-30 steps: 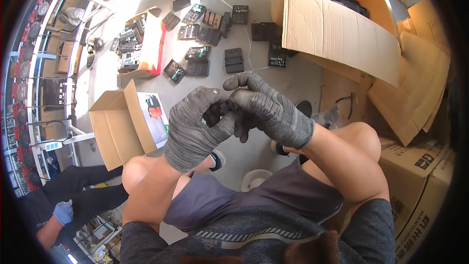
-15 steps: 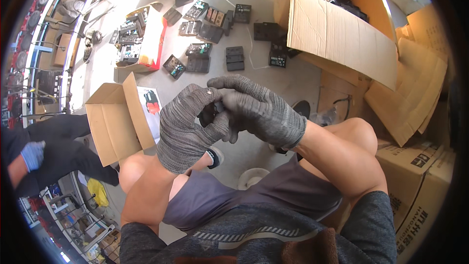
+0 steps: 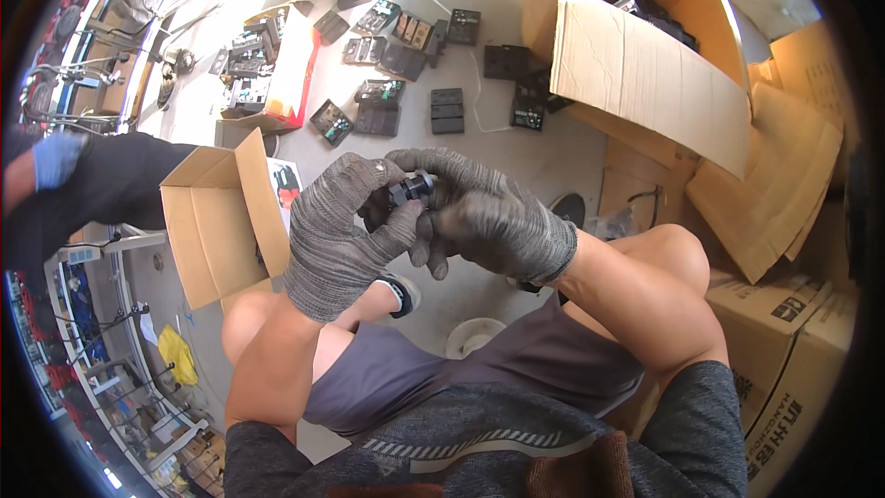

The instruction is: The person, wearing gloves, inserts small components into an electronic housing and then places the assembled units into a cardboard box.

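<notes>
In front of my chest, both hands wear grey-black knit gloves. My left hand [image 3: 339,235] pinches a small dark cylindrical part [image 3: 409,189] between thumb and fingers; a stepped, shiny end points towards my right hand. Its exact kind does not show. My right hand [image 3: 502,221] is closed right beside the part, its fingers curled and the thumb smeared by motion. What lies within those fingers is hidden. On the floor beyond my hands lie several black plastic cases [image 3: 402,62], some showing circuit boards, and a ribbed black one [image 3: 447,112] nearest the middle.
An open cardboard box [image 3: 210,221] stands by my left knee. Behind it, a red-edged box [image 3: 300,83] holds black parts. A large carton [image 3: 645,65] of dark parts stands far right, near closed cartons [image 3: 765,332]. At left, a co-worker's gloved hand [image 3: 57,161] is beside racks.
My hands have parted slightly and the dark part now shows between them. The right thumb has moved off it. The co-worker's arm and leg at left have shifted upward in view.
</notes>
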Demonstrator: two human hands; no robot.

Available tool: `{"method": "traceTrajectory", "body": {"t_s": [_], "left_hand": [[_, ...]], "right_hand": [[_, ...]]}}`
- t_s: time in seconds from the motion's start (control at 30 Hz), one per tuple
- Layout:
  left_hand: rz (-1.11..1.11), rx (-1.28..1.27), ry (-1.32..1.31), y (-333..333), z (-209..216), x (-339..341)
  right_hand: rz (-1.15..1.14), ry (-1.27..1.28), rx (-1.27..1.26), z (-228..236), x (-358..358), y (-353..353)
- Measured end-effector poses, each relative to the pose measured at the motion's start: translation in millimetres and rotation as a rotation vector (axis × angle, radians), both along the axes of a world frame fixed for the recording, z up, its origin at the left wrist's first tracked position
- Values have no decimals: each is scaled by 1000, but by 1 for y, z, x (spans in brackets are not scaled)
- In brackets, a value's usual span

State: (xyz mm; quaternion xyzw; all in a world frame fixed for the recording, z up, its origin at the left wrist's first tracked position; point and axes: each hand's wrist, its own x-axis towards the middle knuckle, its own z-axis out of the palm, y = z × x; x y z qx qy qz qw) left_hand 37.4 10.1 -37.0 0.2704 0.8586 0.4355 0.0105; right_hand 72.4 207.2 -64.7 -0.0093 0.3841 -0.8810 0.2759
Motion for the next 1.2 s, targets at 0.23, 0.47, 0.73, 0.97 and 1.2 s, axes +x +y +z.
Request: {"method": "traceTrajectory", "body": {"t_s": [0.23, 0.47, 0.73, 0.97, 1.2], "left_hand": [[23, 7, -43, 3, -5, 6], [78, -83, -108, 11, -24, 17], [48, 97, -525, 16, -63, 10], [125, -416, -585, 19, -225, -85], [397, -678, -490, 146, -342, -145]], "right_hand": [[84, -154, 187, 6, -7, 8], [-140, -28, 325, -15, 6, 2], [-343, -374, 253, -17, 21, 22], [-38, -262, 356, 0, 19, 44], [-198, -364, 143, 10, 9, 64]]}}
